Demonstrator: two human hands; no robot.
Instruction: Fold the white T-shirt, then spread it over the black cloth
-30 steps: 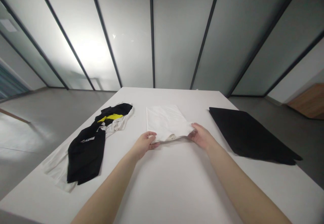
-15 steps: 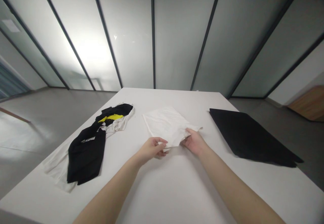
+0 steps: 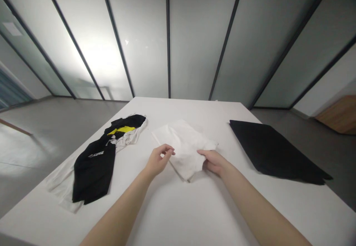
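A folded piece of white fabric (image 3: 183, 142) lies mid-table, slightly rumpled, with its near corner pointing towards me. At its right edge, my right hand (image 3: 214, 161) is closed on the fabric, thumb on top and the other fingers underneath, partly hidden. My left hand (image 3: 159, 160) hovers by the left edge, its fingers loosely curled with a small gap between thumb and forefinger. No cloth shows pinched in it.
On the left of the white table (image 3: 172, 216) lies a black garment with white lettering (image 3: 94, 170), over white cloth, with a yellow patch (image 3: 122, 129) further back. Flat black folded fabric (image 3: 274, 151) lies on the right, overhanging the table edge. Frosted glass panels (image 3: 191, 42) stand behind.
My left hand has let go of the near edge and moved up and left. That corner of the white fabric now reaches closer to me. My right hand keeps its hold.
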